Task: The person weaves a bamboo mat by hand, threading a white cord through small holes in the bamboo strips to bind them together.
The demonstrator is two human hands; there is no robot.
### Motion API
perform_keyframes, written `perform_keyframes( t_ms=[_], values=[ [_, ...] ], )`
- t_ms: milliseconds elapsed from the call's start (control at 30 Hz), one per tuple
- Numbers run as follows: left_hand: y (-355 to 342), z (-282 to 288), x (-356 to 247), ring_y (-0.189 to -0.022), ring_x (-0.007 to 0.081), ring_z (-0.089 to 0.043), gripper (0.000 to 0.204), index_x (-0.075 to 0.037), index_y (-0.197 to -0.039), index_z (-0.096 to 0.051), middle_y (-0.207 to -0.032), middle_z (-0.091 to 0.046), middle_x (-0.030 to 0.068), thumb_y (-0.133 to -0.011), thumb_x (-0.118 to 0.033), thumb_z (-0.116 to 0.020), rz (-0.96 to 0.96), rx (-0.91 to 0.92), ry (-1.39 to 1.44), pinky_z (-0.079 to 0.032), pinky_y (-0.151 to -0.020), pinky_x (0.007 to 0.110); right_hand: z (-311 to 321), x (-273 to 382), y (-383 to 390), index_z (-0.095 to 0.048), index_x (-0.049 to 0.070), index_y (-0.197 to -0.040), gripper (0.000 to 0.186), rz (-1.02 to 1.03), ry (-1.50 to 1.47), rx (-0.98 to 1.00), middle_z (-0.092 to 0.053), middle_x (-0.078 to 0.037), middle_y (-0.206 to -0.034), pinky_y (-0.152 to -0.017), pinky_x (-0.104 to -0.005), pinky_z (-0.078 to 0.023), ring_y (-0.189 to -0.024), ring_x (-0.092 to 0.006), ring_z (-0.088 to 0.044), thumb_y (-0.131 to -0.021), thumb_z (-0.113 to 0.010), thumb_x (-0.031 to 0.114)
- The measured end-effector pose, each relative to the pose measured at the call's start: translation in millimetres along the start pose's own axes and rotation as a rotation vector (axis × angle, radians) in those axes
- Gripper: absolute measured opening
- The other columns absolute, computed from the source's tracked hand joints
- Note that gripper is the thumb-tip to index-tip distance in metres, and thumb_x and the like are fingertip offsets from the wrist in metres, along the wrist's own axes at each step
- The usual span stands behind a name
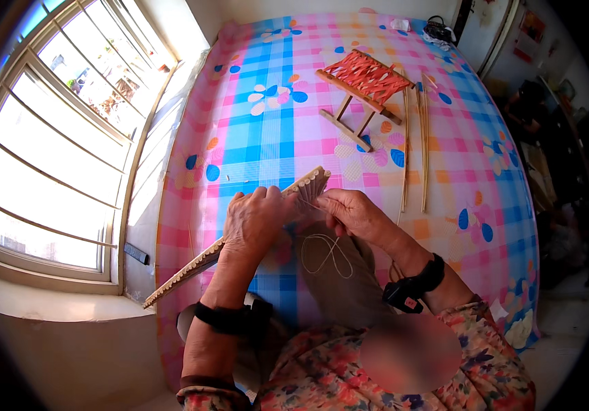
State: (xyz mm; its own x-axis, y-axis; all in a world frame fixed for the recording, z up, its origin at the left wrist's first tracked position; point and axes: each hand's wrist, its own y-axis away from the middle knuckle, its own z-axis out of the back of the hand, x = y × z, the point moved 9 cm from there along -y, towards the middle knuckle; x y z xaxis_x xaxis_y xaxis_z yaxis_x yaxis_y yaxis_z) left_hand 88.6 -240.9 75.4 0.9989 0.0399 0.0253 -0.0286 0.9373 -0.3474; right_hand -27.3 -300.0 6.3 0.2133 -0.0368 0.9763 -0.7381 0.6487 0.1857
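A long, narrow panel of pale stalks bound side by side (pixel 183 274), their round cut ends showing along its edge, slants from the window sill up to the middle of the view. My left hand (pixel 257 218) is closed around it near its upper end. Beside that end, my right hand (pixel 351 211) pinches a thin pale cord (pixel 322 236) between thumb and fingers. The cord's slack hangs in loops over my trouser leg. My left fingertips and the far face of the panel are partly hidden.
I am at a surface spread with a checked, flowered cloth (pixel 267 65). Further off stands a small wooden stool with a red woven seat (pixel 370 72). Several thin sticks (pixel 424 151) lie right of it. A dark remote control (pixel 136 253) rests by the barred window (pixel 48 171).
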Motion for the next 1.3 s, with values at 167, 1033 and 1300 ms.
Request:
perform_keyframes(
  t_ms=[167,1033,1300],
  values=[
    [-2,-1,4,-0.059,0.028,-0.061,0.033,-0.009,-0.071,-0.058,-0.063,-0.06,0.0088,-0.088,-0.037,-0.057,0.037,-0.006,0.037,-0.048,-0.063,0.041,3,18,9,-0.06,-0.001,-0.094,0.018,0.366,0.168,-0.146,-0.062,-0.015,-0.072,-0.061,-0.0334,-0.047,-0.065,-0.0238,-0.06,-0.091,-0.057,0.017],
    [5,2,-8,-0.067,0.0294,-0.062,0.029,-0.008,-0.076,-0.059,-0.069,-0.061,0.0092,-0.091,-0.032,-0.055,-0.08,0.052,0.099,-0.048,-0.065,0.041,-41,68,10,-0.059,0.006,-0.078,0.006,0.812,1.186,-0.234,-0.059,-0.01,-0.079,-0.06,-0.0341,-0.052,-0.067,-0.0255,-0.061,-0.075,-0.06,0.011],
    [1,-2,-2,-0.067,0.0279,-0.062,0.029,-0.008,-0.077,-0.057,-0.069,-0.06,0.0085,-0.092,-0.032,-0.052,0.006,0.081,0.114,-0.048,-0.066,0.041,-32,81,10,-0.055,0.004,-0.075,0.002,0.792,1.075,-0.233,-0.054,-0.011,-0.074,-0.057,-0.0359,-0.05,-0.065,-0.0291,-0.06,-0.075,-0.055,0.002]
  ],
)
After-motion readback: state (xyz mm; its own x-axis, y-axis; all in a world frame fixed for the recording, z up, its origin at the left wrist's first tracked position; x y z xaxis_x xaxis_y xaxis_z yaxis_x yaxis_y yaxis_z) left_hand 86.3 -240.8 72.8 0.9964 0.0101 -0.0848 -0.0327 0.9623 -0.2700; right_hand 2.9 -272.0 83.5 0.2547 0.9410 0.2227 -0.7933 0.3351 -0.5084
